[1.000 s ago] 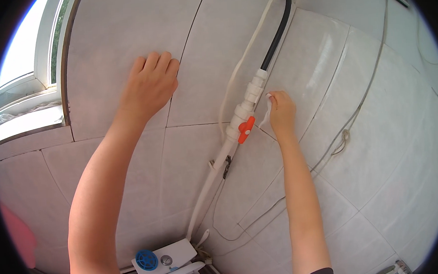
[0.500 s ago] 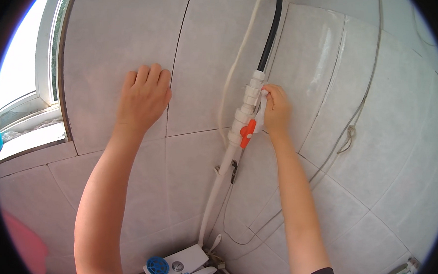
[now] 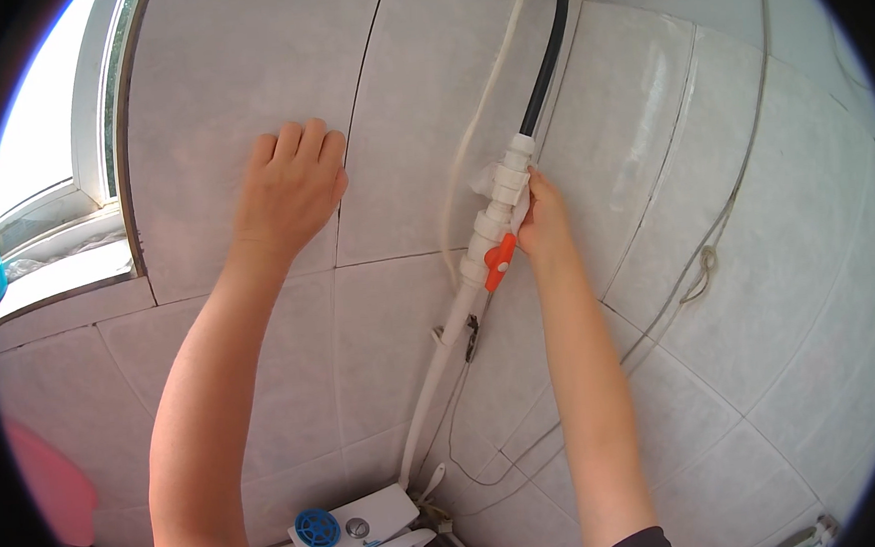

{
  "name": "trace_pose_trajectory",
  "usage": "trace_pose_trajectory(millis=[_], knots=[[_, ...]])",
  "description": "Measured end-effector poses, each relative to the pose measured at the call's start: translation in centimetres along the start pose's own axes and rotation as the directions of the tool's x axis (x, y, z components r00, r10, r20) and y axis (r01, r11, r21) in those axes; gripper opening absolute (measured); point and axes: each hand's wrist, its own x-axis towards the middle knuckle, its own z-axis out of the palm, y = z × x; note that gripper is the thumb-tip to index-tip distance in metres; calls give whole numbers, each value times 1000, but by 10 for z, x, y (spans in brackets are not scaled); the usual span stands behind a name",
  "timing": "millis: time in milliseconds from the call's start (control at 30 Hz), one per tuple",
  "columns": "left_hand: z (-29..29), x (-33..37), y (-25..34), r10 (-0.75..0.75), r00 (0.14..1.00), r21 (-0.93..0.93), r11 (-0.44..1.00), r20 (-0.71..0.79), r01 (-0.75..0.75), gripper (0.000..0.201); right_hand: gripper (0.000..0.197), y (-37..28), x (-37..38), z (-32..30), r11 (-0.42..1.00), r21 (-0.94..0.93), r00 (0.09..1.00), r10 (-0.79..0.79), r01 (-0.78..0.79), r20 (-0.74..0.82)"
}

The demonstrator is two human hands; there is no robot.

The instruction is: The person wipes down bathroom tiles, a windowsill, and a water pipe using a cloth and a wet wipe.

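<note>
My right hand (image 3: 544, 217) is closed on a thin white cloth or tissue (image 3: 522, 208), against the right side of a white plastic pipe fitting (image 3: 499, 210). Behind the fitting, a pale piece of the same material appears to stick out on the left. Just below my right hand is the fitting's red valve handle (image 3: 499, 263). A black hose (image 3: 549, 61) runs up from the fitting's top, and a white pipe (image 3: 430, 389) leads down from it. My left hand (image 3: 291, 197) rests against the tiled wall, fingers curled in; its palm is hidden.
A window (image 3: 59, 146) with a sill opens at the left. Loose grey cords (image 3: 720, 221) hang along the right wall. Below stands a white cistern (image 3: 382, 518) with a blue round piece (image 3: 318, 528) on top. Something pink (image 3: 55, 487) is at lower left.
My right hand has moved in behind the fitting's right side with the white cloth. White material now shows left of the fitting. My left hand stays in place.
</note>
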Motion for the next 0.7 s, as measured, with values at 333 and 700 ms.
trace_pose_trajectory(millis=[333, 700], knots=[[2, 1, 2, -8, 1000, 6, 1000, -24, 8, 11, 19, 17, -56, -3, 578, -670, 783, -622, 466, 8], [3, 1, 2, -7, 999, -24, 1000, -45, 6, 10, 14, 17, -49, -2, 332, -669, 604, -766, 665, 220]])
